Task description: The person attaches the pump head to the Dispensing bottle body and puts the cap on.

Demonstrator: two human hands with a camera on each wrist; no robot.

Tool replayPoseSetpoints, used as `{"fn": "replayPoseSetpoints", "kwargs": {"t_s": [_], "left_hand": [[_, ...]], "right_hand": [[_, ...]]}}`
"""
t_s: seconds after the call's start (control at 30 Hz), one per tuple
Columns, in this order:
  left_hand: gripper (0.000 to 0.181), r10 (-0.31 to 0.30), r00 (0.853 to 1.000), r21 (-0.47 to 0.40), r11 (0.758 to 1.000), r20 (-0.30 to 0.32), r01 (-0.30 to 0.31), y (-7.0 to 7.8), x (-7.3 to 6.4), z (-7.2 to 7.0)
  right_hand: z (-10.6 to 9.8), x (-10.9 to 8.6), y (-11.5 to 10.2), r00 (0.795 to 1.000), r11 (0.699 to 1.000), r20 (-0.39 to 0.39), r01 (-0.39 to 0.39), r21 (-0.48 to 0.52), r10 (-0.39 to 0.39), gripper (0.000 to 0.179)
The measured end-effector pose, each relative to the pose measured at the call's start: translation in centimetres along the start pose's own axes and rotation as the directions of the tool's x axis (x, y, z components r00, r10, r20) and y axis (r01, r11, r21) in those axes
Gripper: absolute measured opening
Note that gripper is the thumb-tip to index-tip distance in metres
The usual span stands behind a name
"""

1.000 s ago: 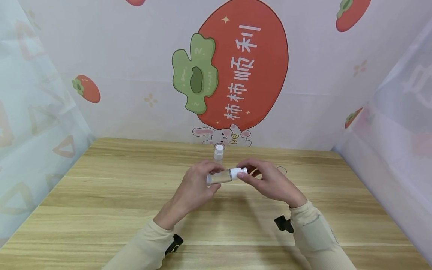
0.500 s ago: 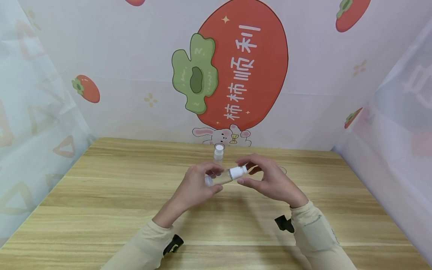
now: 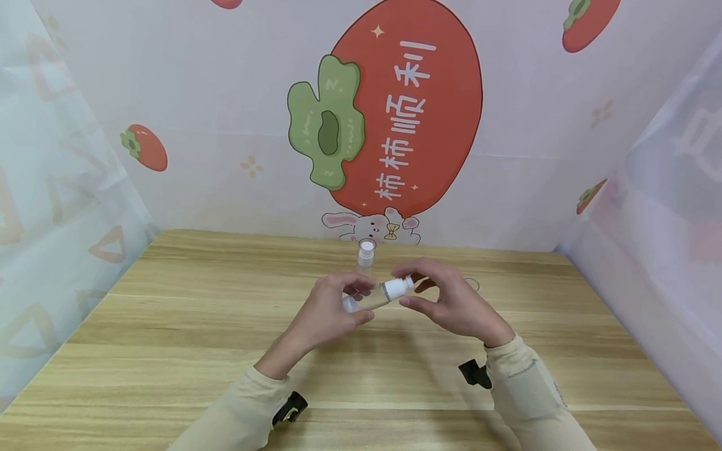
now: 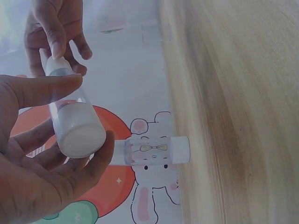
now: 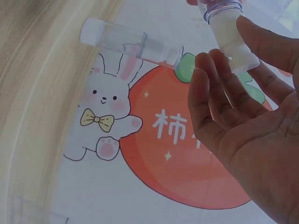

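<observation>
My left hand (image 3: pixel 327 313) grips a small clear bottle (image 3: pixel 373 298) by its body, thumb on the near side and fingers behind. The bottle lies tilted above the table, its white pump head (image 3: pixel 398 287) pointing up and right. In the left wrist view its white base (image 4: pixel 83 133) faces the camera. My right hand (image 3: pixel 451 307) is around the pump head with fingers loosely bent; in the head view the thumb stands apart below it. The right wrist view shows the bare white head (image 5: pixel 232 39) between thumb and fingers.
A second clear bottle (image 3: pixel 365 258) with a white top under a clear cap stands upright behind my hands. To the right, a clear round piece (image 3: pixel 472 285) sits on the wooden table (image 3: pixel 225 288), partly behind my right hand. A printed cloth backdrop (image 3: pixel 214 81) rises at the table's back edge.
My right thumb and fingers pinched the white pump head a second ago; since then they have spread, the thumb dropping away from it. The bottle's white end has tipped slightly upward in my left hand.
</observation>
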State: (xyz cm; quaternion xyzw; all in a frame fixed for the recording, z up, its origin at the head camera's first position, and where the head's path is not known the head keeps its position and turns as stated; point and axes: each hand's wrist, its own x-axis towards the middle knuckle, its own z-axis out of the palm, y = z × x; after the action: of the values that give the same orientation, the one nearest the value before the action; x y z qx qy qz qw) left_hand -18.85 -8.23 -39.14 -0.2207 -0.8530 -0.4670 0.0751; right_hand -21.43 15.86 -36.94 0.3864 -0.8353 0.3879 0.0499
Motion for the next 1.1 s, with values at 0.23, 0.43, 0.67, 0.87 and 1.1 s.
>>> {"fn": "replayPoseSetpoints", "kwargs": {"t_s": [0.23,0.43,0.67,0.87,1.1], "left_hand": [[0.039,0.008,1.000,0.016,1.000,-0.012,-0.008,0.07,0.04,0.06],[0.040,0.028,0.998,0.061,0.998,-0.050,-0.025,0.16,-0.02,0.21],[0.041,0.108,0.990,0.126,0.987,-0.085,-0.097,0.20,-0.10,0.36],[0.041,0.139,0.986,0.168,0.978,-0.096,-0.122,0.07,-0.09,0.45],[0.040,0.145,0.985,0.173,0.977,-0.096,-0.127,0.00,-0.06,0.49]], "right_hand": [[0.08,-0.08,0.04,1.000,1.000,0.000,-0.003,0.000,0.003,0.033],[0.10,-0.04,0.04,1.000,1.000,0.009,-0.026,0.016,0.026,0.029],[0.11,0.05,0.01,0.995,0.996,0.038,-0.089,0.027,0.088,0.022],[0.14,0.18,-0.07,0.990,0.991,0.063,-0.131,0.026,0.129,0.018],[0.15,0.22,-0.06,0.985,0.988,0.074,-0.157,0.016,0.155,0.018]]}}
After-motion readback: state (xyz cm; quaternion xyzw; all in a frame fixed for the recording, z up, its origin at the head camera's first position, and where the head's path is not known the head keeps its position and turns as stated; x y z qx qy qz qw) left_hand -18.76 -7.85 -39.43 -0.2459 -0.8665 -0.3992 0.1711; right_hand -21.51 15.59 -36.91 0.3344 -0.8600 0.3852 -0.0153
